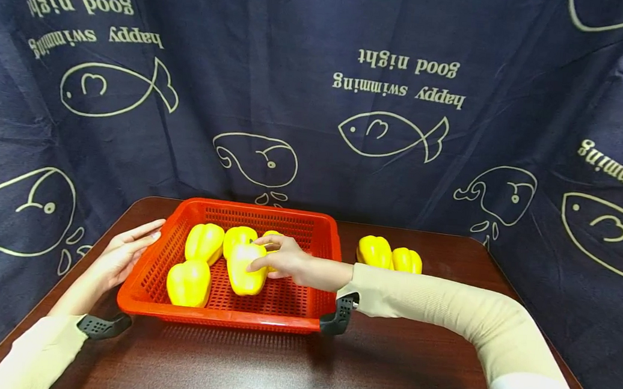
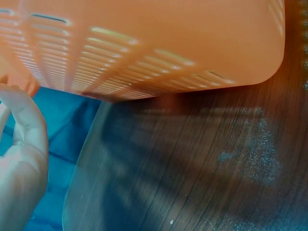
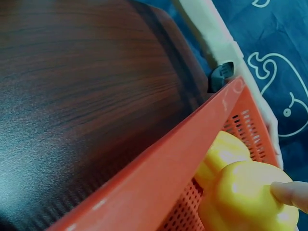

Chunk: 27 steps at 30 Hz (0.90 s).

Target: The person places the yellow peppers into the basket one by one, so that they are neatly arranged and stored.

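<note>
My right hand reaches over the red plastic basket and grips a yellow bell pepper between thumb and fingers. In the right wrist view that pepper shows the thumb pressed on its side. Several more yellow bell peppers lie in the basket, among them one at the front left and one behind it. Another pepper is partly hidden by my right hand. My left hand rests with extended fingers against the basket's left rim; the left wrist view shows the slotted outer wall.
Two yellow bell peppers, one larger in view and one beside it, sit on the dark wooden table right of the basket. A dark blue curtain with fish and whale drawings hangs behind and along both sides.
</note>
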Each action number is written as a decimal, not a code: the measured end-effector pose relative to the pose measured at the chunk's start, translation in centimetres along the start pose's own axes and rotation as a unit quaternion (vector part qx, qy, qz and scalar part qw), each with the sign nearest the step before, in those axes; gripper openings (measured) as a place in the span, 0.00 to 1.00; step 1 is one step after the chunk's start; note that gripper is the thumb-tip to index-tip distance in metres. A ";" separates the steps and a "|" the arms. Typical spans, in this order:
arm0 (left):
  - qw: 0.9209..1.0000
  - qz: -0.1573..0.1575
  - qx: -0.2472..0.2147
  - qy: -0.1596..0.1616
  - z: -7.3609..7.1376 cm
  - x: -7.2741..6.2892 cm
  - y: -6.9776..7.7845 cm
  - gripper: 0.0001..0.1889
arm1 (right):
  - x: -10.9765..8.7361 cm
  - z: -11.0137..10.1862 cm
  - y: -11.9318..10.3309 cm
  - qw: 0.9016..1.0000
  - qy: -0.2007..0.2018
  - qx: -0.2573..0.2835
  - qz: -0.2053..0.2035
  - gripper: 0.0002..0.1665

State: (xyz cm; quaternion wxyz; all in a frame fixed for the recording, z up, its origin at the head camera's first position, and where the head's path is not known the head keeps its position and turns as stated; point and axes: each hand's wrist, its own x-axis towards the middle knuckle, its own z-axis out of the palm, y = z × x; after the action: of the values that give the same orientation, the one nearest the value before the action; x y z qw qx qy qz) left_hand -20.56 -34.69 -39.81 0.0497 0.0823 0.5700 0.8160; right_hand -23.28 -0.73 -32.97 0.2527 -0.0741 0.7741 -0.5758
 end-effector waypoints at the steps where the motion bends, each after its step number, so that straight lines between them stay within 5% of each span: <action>1: 1.000 0.000 0.002 0.001 0.0 0.0 0.0 0.21 | 0.0 0.1 0.1 1.000 0.000 -0.003 0.001 0.29; 27: 1.000 0.015 0.020 0.007 0.1 0.0 -0.1 0.20 | 1.5 2.8 1.2 0.999 -0.009 -0.037 -0.008 0.30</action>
State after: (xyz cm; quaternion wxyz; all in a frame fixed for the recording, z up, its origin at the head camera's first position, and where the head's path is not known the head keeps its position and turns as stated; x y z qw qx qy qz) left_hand -20.57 -34.54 -39.85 0.0317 0.0867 0.5849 0.8059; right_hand -22.98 -3.36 -35.13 0.2521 -0.0948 0.7918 -0.5482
